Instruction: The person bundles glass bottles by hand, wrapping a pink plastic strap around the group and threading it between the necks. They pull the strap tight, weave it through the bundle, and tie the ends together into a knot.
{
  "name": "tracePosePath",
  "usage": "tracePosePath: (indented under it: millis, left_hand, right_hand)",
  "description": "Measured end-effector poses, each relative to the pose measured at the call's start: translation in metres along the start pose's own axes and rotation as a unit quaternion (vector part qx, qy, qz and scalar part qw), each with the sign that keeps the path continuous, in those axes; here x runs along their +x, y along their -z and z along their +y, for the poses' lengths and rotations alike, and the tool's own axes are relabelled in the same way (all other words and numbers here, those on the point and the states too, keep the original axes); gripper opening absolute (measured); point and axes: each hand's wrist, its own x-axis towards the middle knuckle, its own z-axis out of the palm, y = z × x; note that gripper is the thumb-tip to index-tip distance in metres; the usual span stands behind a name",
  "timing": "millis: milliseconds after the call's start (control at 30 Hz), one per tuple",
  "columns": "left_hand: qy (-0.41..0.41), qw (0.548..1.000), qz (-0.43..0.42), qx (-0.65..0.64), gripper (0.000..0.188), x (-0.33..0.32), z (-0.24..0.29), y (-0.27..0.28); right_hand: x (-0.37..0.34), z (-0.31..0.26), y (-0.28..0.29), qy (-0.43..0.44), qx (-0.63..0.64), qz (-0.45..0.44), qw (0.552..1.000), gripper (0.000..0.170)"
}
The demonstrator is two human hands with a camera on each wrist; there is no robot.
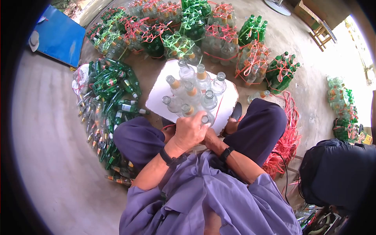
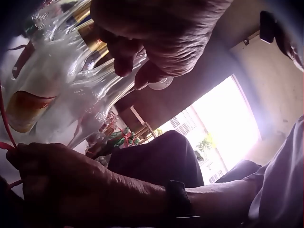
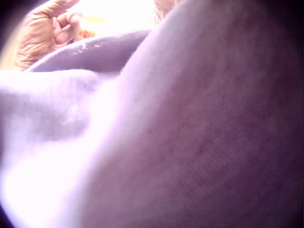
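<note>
Several clear glass bottles stand upright, bunched on a white board between the person's knees. The left hand grips the nearest bottle by its neck; in the left wrist view this hand hangs over the glass with its fingers curled. Lower down, the right hand is partly hidden behind the left. In the left wrist view the right hand pinches a red strap beside the bottles' lower part. Purple cloth fills most of the right wrist view, with the left hand at its top left.
Loose green and clear bottles lie heaped at the left. Bundles tied with red or green straps stand beyond the board. A tangle of red strap lies by the right knee, near a dark covered object. A blue panel stands far left.
</note>
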Motion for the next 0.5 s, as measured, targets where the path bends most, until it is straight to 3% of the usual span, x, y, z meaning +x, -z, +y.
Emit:
tracePosePath:
  millis: [133,233,333,400,500]
  left_hand:
    - [-0.024,1.0,-0.01,0.012,0.031,0.006,-0.001,0.007]
    - [-0.049,0.997,-0.047,0.026,0.03,0.013,-0.001,0.014]
    - [-0.005,0.999,-0.048,-0.001,0.029,0.016,-0.003,0.008]
    - [0.003,0.999,-0.036,-0.017,0.029,0.013,-0.002,0.004]
    - [0.022,0.998,-0.022,-0.047,0.03,0.003,-0.005,-0.001]
  right_hand:
    - [-0.003,0.0,0.004,-0.021,0.033,0.007,0.999,0.029]
    - [0.004,0.007,0.009,0.022,-0.001,-0.033,0.999,0.028]
    - [0.0,-0.005,0.005,-0.032,0.021,0.039,0.999,0.027]
    - [-0.005,-0.012,0.004,-0.052,-0.025,0.147,0.987,0.026]
    - [0.003,-0.003,0.019,-0.031,-0.055,0.166,0.984,0.034]
